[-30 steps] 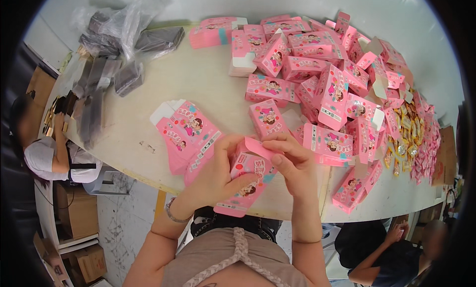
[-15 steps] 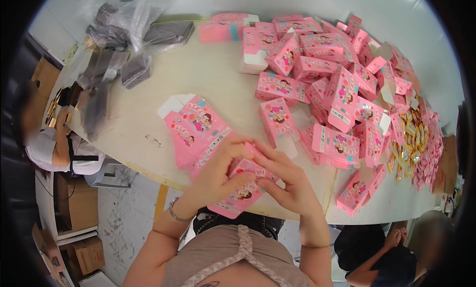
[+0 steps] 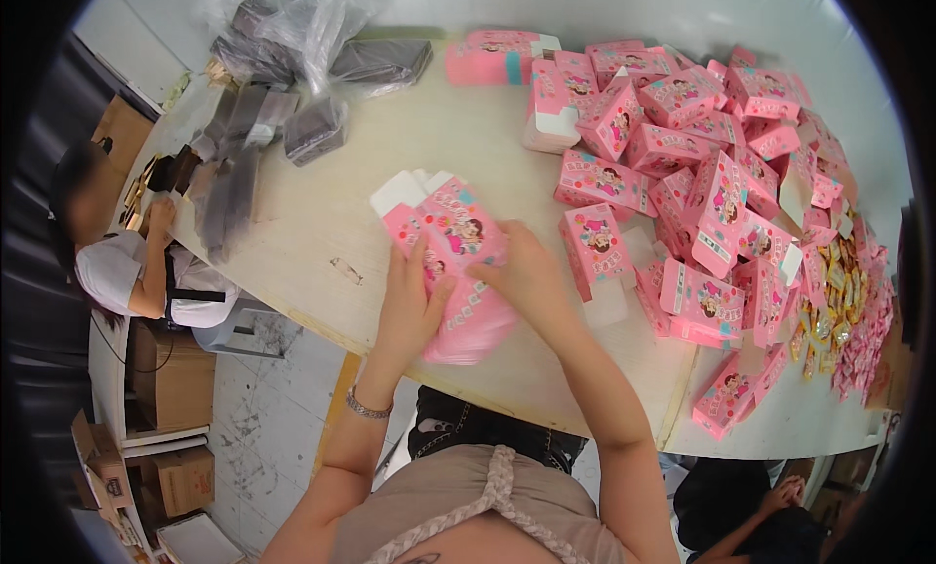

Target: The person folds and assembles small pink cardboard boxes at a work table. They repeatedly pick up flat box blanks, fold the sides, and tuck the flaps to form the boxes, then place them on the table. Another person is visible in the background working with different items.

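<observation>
A pale counter (image 3: 409,155) spans the view, bearing at its right a large heap of assembled pink boxes (image 3: 702,174) and, at its far left, grey packs in clear plastic bags (image 3: 302,67). Near the front edge lies a stack of flat pink cartons (image 3: 458,262) with white flaps fanned at its far end. The left hand (image 3: 409,306) lies on the stack's left side, fingers closed on the top carton; the right hand (image 3: 526,276) presses down, fingers curled, on its right side. Yellow and pink wrapped sweets (image 3: 848,301) line the counter's right rim.
</observation>
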